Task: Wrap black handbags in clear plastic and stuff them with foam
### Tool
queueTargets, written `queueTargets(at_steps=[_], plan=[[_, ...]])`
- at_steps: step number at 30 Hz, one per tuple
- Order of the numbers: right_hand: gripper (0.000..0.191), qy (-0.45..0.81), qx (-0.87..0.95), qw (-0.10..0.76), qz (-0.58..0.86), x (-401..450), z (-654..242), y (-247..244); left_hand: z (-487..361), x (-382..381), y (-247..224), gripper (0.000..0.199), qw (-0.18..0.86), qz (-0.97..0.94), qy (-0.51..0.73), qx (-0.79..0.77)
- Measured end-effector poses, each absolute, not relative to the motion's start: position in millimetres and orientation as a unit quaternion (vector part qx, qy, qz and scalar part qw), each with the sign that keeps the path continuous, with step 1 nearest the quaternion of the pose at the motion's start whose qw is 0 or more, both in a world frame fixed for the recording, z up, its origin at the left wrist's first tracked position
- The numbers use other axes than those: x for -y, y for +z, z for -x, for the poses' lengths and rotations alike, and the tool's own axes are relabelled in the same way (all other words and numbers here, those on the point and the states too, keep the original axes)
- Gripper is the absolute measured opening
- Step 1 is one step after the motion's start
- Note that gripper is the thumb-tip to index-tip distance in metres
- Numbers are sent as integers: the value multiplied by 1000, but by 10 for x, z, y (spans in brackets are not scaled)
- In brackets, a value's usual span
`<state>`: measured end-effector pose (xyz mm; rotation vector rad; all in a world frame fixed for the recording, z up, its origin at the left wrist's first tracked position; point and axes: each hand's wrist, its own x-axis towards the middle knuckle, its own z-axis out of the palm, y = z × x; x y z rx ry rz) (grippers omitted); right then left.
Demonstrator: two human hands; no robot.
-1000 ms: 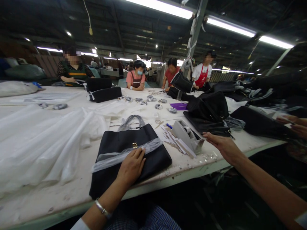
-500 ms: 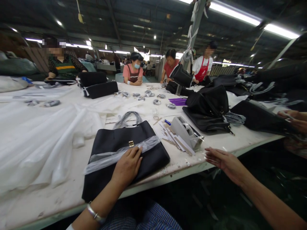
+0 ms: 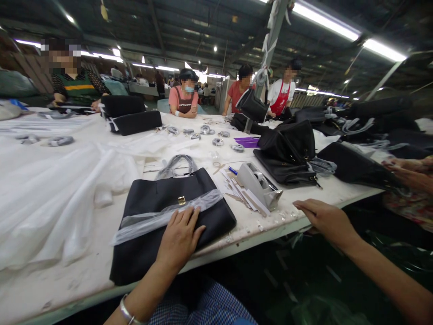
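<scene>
A black handbag (image 3: 142, 234) lies flat on the table in front of me, with a gold clasp (image 3: 181, 200) on its front. A clear plastic strip (image 3: 149, 223) runs across it below the clasp. My left hand (image 3: 181, 232) rests on the bag and strip, palm down, fingers spread. Plastic-wrapped handles (image 3: 177, 164) stick out behind the bag. At the table's front edge, right of a grey tape dispenser (image 3: 255, 183), is my right hand (image 3: 326, 221), its fingers stretched out to the left. Its thumb side is partly hidden; I make out nothing in it.
Paper slips (image 3: 245, 194) and a blue pen (image 3: 232, 170) lie beside the dispenser. White sheeting (image 3: 61, 189) covers the left. Black bags (image 3: 287, 149) are piled on the right, where a co-worker's hands (image 3: 411, 171) work. Several people stand across the table (image 3: 264, 232).
My right hand has turned palm down, and the small pale scrap at its fingertips no longer shows. My left hand stays on the bag. The view has shifted slightly.
</scene>
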<state>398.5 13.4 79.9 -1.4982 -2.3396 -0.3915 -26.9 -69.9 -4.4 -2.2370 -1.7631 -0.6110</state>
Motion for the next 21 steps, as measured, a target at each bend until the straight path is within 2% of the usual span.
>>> queueTargets(at_steps=[5, 12, 16, 18, 21], plan=[[28, -67, 881, 170, 437, -113, -3345, 1157, 199, 745, -64, 54, 105, 745, -223, 619], [28, 213, 913, 161, 309, -104, -1855, 1360, 166, 780, -86, 58, 71, 727, -246, 637], [33, 345, 900, 102, 246, -249, -1275, 1229, 160, 787, -109, 57, 56, 722, -258, 640], [35, 349, 899, 56, 257, -375, -1116, 1121, 157, 787, -109, 57, 51, 719, -261, 642], [39, 261, 917, 2, 301, -546, -988, 977, 160, 786, -98, 58, 45, 719, -263, 642]])
